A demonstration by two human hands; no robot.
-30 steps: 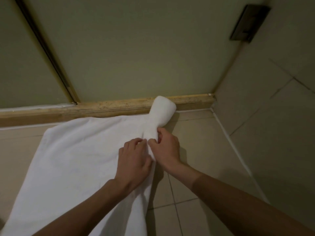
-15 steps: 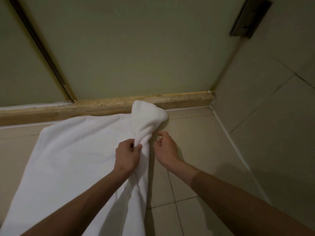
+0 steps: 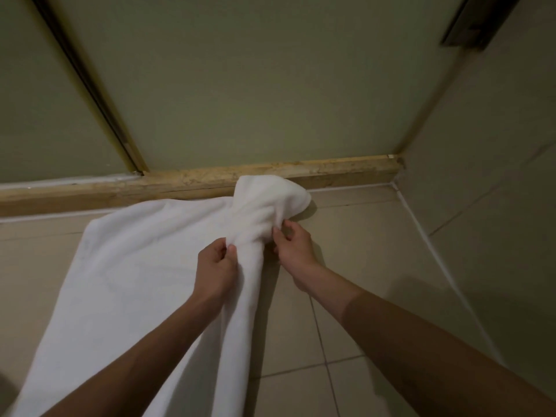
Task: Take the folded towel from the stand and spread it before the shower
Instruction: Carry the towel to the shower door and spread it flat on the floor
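White towel [image 3: 135,281] lies mostly flat on the floor [image 3: 361,266] at lower left, before the shower sill [image 3: 180,182]. Its centre-frame corner is bunched, with left grip [image 3: 215,267] and right grip [image 3: 293,251] both pinching it. Flattening that corner seemingly remains.

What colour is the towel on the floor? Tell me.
The towel is plain white, no pattern, in the head view.

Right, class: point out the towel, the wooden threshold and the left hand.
towel [image 3: 135,266], head view, flat spread part.
wooden threshold [image 3: 346,173], head view, front face.
left hand [image 3: 215,272], head view, back of hand.
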